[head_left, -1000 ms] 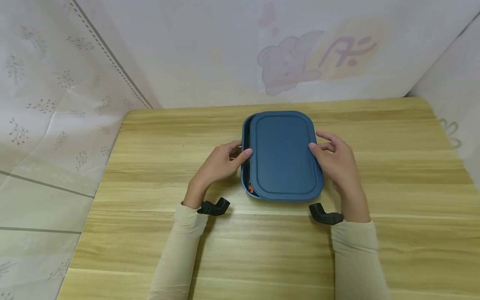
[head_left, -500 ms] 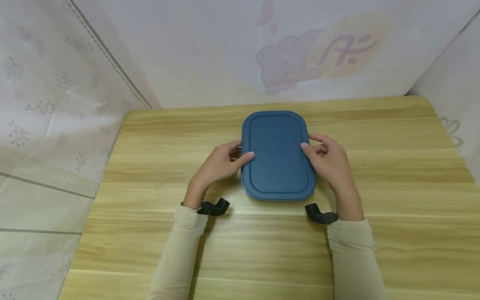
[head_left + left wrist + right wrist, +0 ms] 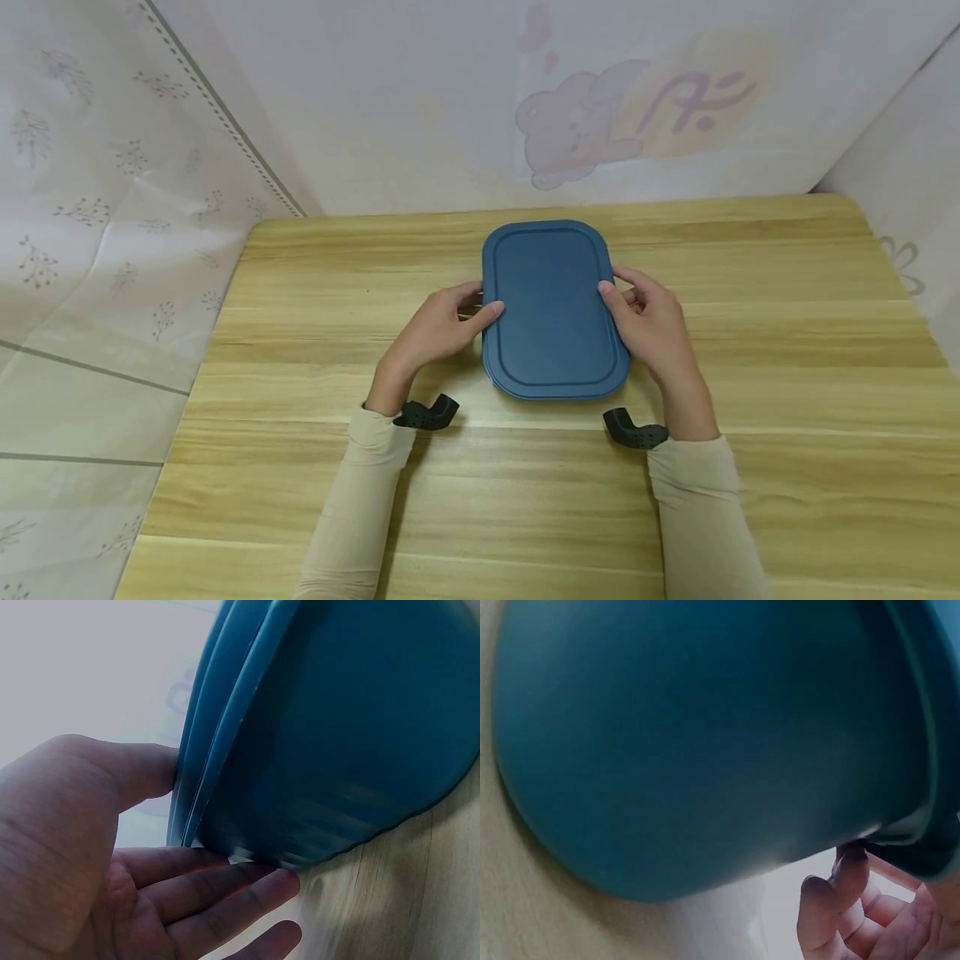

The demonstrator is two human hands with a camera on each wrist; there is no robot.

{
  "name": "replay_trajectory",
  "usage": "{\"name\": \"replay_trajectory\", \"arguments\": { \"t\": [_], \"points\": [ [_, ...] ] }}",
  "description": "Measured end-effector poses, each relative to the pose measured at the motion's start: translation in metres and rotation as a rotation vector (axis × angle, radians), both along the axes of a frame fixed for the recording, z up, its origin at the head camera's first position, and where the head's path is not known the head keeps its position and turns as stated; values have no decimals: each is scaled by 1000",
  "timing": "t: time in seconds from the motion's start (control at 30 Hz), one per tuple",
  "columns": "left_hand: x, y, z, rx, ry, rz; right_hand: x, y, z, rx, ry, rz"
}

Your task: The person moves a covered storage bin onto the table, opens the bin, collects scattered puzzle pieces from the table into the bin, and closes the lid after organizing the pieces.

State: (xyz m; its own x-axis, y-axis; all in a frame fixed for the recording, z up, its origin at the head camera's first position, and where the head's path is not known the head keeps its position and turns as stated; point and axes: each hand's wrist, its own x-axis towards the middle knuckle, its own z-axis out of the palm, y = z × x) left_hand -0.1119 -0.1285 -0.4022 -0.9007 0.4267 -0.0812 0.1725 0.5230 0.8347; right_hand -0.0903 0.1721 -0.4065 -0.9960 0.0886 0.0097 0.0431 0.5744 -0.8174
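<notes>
A blue rectangular lid (image 3: 555, 308) with rounded corners covers a matching storage box (image 3: 360, 712) on the table. My left hand (image 3: 438, 329) holds the box's left side, its thumb on the lid's edge and its fingers against the wall below the rim, as the left wrist view shows. At the right edge, my right hand (image 3: 652, 329) pinches the lid, thumb on top and fingers under the overhanging rim (image 3: 934, 712). In the right wrist view, a small gap shows between that rim and the box wall near the fingers. What lies inside is hidden.
The box stands on a wood-grain table (image 3: 525, 500), near its back edge. Behind it hangs a pale curtain (image 3: 420, 100) with a bear print. A black curved wrist mount (image 3: 429, 412) sits on the left sleeve, another black mount (image 3: 633, 429) on the right.
My right hand has slid the lid left over the box, covering the strip where a small orange thing showed at the left. My left hand has stayed almost still.
</notes>
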Motion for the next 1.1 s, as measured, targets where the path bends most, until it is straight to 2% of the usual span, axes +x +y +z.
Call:
{"name": "replay_trajectory", "arguments": {
  "t": [0.17,0.33,0.6,0.8,0.87,0.93,1.1],
  "points": [
    [-1,-2,1,12,10,5,-1,-9,1,84,24,-29],
    [-1,-3,0,8,10,-2,-1,-14,2,117,52,-40],
    [-2,-2,-2,29,-54,11,-1,-16,0,117,75,-54],
    [-2,-3,-3,8,-89,33,1,-20,2,95,79,-30],
    [-2,-4,-1,-6,-61,46,0,-22,2,71,110,-12],
    [-2,-4,1,-26,1,63,-1,-23,2,51,159,4],
    [0,4,13,-132,233,101,-9,-19,5,55,289,33]
  ]
}}
